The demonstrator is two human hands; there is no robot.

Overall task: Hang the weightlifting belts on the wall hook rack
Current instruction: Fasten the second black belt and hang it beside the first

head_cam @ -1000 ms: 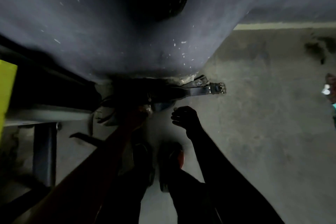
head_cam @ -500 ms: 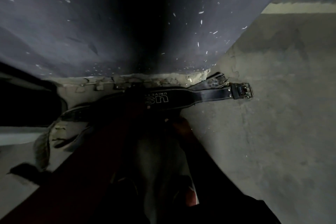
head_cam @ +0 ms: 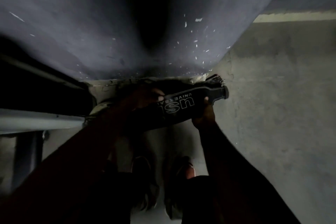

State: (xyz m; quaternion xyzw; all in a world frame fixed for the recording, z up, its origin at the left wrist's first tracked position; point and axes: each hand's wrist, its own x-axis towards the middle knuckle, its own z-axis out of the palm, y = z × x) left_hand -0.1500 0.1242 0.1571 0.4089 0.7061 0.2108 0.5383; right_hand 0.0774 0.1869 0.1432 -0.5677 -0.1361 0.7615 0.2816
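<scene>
A black weightlifting belt (head_cam: 183, 110) with white "USI UNIVERSAL" lettering hangs off the floor in front of me, close to the foot of the wall. My left hand (head_cam: 145, 96) grips its left part, thumb on the printed face. My right hand (head_cam: 204, 113) grips its right part from below. The narrow strap end (head_cam: 221, 92) sticks out to the right past my right hand. A second belt's end (head_cam: 215, 79) lies on the floor behind it, by the wall. No wall hook rack is in view.
A dark blue-grey wall (head_cam: 91, 33) with chipped paint fills the top. Grey concrete floor (head_cam: 272, 96) spreads to the right. A metal bench or rack frame (head_cam: 36, 122) stands at the left. My shoes (head_cam: 181, 169) are below the belt.
Both hands have taken hold of the printed belt, which lay flat on the floor, and lifted it. Its buckle end no longer stretches out to the right.
</scene>
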